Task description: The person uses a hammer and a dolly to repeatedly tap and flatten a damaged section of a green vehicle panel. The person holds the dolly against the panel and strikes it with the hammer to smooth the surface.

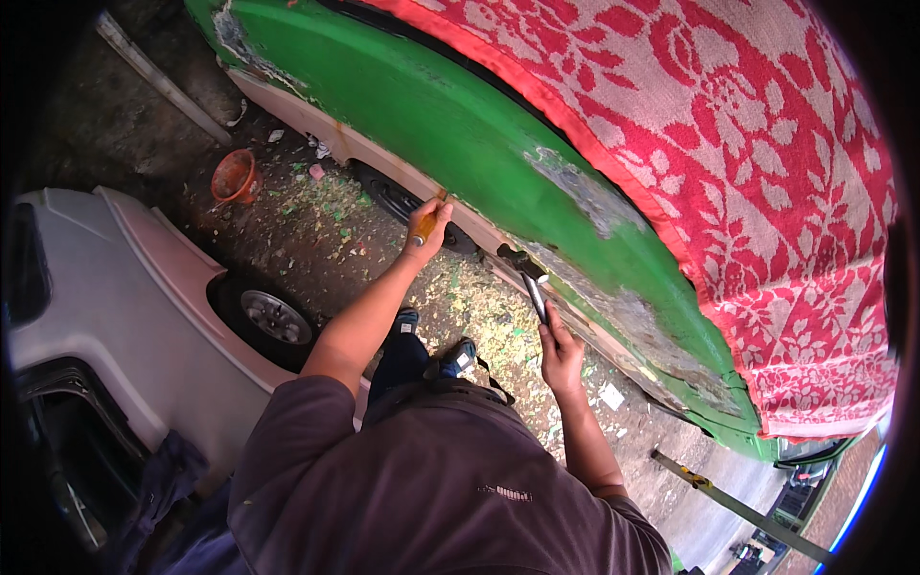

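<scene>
A green vehicle body (460, 125) with bare grey patches of stripped paint curves across the upper view. My left hand (426, 235) grips an orange-handled tool (425, 225) whose tip touches the lower edge of the green panel. My right hand (559, 350) holds a hammer (530, 278) by its metal shaft, its dark head close to the panel's lower edge near a scraped patch (585, 196). My legs and shoes (458, 356) stand below on the ground.
A red and white patterned cloth (747, 144) covers the vehicle's top. A white car (134, 307) with a wheel (273, 316) stands at the left. An orange bucket (233, 177) sits on ground littered with paint chips. A long bar (738, 503) lies at lower right.
</scene>
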`<state>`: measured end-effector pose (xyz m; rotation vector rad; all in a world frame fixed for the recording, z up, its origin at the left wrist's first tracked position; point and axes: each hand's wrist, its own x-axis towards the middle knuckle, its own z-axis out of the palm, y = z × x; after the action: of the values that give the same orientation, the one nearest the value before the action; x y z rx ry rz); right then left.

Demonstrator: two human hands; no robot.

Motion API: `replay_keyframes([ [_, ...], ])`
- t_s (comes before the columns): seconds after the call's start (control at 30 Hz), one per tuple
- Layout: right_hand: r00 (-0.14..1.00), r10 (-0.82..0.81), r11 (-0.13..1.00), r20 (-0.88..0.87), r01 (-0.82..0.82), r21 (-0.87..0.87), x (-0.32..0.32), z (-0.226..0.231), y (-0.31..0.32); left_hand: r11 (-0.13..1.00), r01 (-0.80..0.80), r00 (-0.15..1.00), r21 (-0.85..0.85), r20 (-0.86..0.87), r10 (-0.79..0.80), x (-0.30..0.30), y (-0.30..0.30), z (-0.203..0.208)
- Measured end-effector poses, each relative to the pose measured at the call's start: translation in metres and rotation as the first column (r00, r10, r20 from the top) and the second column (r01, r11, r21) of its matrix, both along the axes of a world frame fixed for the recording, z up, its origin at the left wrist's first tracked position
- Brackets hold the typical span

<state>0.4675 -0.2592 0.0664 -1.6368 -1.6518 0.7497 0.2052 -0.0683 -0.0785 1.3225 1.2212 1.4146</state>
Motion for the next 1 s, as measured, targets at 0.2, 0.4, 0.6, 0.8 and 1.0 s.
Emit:
replay_keyframes([
  [0.2, 1.0, -0.023, 0.998, 0.014, 0.022, 0.06, -0.02, 0.0, 0.009, 0.996, 0.079, 0.874, -0.049, 0.484, -0.045, -0.024, 0.025, 0.009],
  [0.4, 0.999, -0.041, 0.999, 0.033, 0.04, 0.033, -0.044, 0.009, 0.017, 0.982, 0.174, 0.966, -0.07, 0.205, -0.157, -0.053, 0.033, 0.018],
  [0.6, 0.995, -0.09, 0.995, 0.029, 0.091, -0.035, -0.075, 0.022, 0.023, 0.982, 0.129, 0.98, 0.136, -0.167, -0.105, -0.071, 0.046, 0.012],
  [0.8, 0.99, -0.134, 0.991, 0.049, 0.134, 0.002, -0.095, 0.025, 0.019, 0.931, 0.332, 0.94, -0.152, 0.134, -0.313, -0.075, 0.056, 0.015],
  [1.0, 0.983, -0.17, 0.985, 0.069, 0.172, -0.017, -0.107, 0.033, 0.013, 0.861, 0.479, 0.871, -0.168, 0.211, -0.444, -0.085, 0.064, 0.013],
])
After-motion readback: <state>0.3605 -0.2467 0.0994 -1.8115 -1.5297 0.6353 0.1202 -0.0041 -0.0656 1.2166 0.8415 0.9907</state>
